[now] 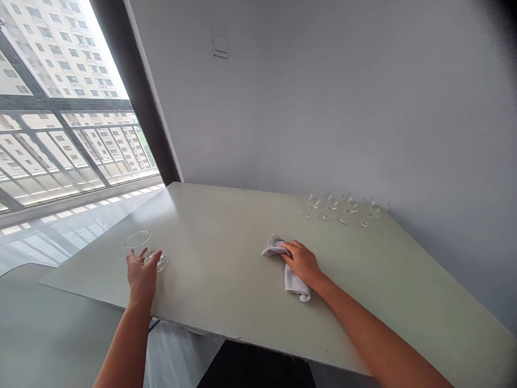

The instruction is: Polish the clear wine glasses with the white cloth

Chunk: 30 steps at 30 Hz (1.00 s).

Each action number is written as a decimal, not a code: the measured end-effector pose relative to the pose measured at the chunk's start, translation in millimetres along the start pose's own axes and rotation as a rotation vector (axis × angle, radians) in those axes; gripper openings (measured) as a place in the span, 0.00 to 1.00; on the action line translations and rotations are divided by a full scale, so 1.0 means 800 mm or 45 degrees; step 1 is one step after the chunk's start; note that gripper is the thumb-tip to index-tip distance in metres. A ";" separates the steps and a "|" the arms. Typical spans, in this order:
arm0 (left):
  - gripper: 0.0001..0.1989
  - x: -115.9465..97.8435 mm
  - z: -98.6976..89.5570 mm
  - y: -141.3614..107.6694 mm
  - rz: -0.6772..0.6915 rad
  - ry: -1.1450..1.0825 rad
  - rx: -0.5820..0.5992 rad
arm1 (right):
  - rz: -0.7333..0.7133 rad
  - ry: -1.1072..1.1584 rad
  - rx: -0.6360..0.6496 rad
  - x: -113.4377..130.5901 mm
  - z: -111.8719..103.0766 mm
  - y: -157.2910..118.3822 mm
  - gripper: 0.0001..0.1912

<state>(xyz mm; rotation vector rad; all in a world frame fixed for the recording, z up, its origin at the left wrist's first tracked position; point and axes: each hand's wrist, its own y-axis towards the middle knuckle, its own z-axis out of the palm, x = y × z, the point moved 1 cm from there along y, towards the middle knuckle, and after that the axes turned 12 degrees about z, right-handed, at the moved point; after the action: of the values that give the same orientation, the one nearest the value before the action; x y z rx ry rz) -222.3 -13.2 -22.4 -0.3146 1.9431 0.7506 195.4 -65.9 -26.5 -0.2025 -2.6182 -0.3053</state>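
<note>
My left hand (141, 276) grips a clear stemmed glass (139, 243) by its stem near the table's front left edge. The glass leans, with its bowl toward the left and its foot (161, 263) out to the right. My right hand (302, 264) rests on a folded grey cloth (288, 264), its fingers closed over the fabric and pressing it against the pale green tabletop (226, 253). Four similar stemmed glasses (343, 208) stand upright in a row at the table's far right, beyond my right hand.
The table's far side meets a grey wall (323, 108) with a wall switch (219, 44). A large window (72, 140) with railings lies to the left. A glossy surface (44, 318) sits lower left, below the table's front edge.
</note>
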 end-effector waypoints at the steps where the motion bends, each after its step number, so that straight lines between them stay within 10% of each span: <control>1: 0.42 0.000 0.002 0.005 -0.029 -0.005 0.032 | 0.009 0.031 0.009 0.000 0.000 0.000 0.09; 8: 0.25 -0.004 0.024 0.015 0.024 0.175 0.146 | 0.571 1.138 0.306 -0.009 0.001 0.016 0.18; 14: 0.21 -0.076 0.118 -0.014 0.309 -0.166 0.613 | 0.879 1.944 0.527 -0.009 -0.014 0.019 0.10; 18: 0.17 -0.139 0.190 -0.058 0.506 -0.276 0.957 | 0.876 2.042 0.335 -0.016 -0.016 0.021 0.11; 22: 0.18 -0.161 0.239 -0.098 0.281 -0.444 1.192 | 0.860 2.047 0.090 -0.024 -0.015 0.026 0.12; 30: 0.18 -0.139 0.248 -0.134 0.297 -0.444 1.405 | 0.416 1.261 -0.409 -0.006 -0.045 0.011 0.20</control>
<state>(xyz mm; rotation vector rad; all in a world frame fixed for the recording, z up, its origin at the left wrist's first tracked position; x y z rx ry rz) 26.8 16.9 -28.1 0.6758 1.7790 -0.1962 217.8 -66.9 3.8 -0.4454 -1.5235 -0.5384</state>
